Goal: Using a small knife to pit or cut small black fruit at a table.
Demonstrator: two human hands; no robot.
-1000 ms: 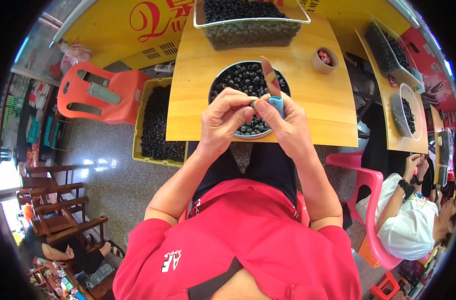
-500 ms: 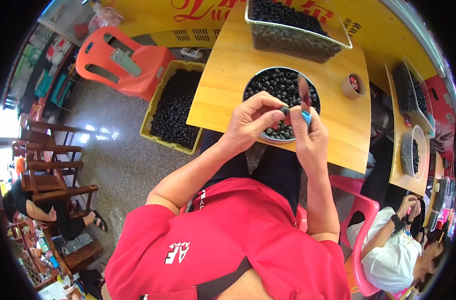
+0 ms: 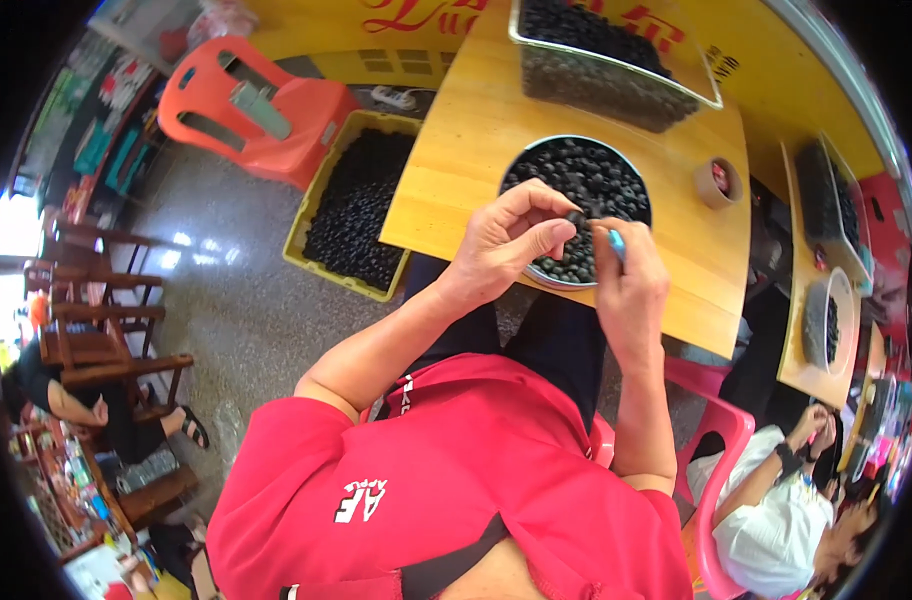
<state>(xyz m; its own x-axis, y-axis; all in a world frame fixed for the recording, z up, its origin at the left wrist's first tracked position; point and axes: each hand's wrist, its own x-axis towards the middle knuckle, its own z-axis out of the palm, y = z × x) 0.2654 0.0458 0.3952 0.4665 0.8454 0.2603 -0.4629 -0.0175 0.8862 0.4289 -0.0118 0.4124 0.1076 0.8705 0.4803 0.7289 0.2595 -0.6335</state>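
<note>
In front of me a round bowl (image 3: 576, 137) with a pale rim holds many small, dark, round nut-like pieces. Over its near part my left hand (image 3: 501, 240) pinches one dark nut-like piece (image 3: 575, 216) between thumb and fingertips. Close beside it, my right hand (image 3: 631, 285) is closed around a small blue-handled tool (image 3: 616, 240). A bit of blue shows above the fingers; the tool's working end is hard to make out. The fingertips of both hands nearly meet at the piece.
A clear bin (image 3: 616, 85) of dark pieces stands at the table's (image 3: 446, 180) far side, a small cup (image 3: 718, 195) to the right. Left are a yellow crate (image 3: 298, 220) of dark pieces and an orange chair (image 3: 311, 100). Another person (image 3: 766, 520) sits at right.
The right hand has turned, and the blurred blade-like part that stuck up above it no longer shows. My left hand still pinches the piece. The view has shifted slightly.
</note>
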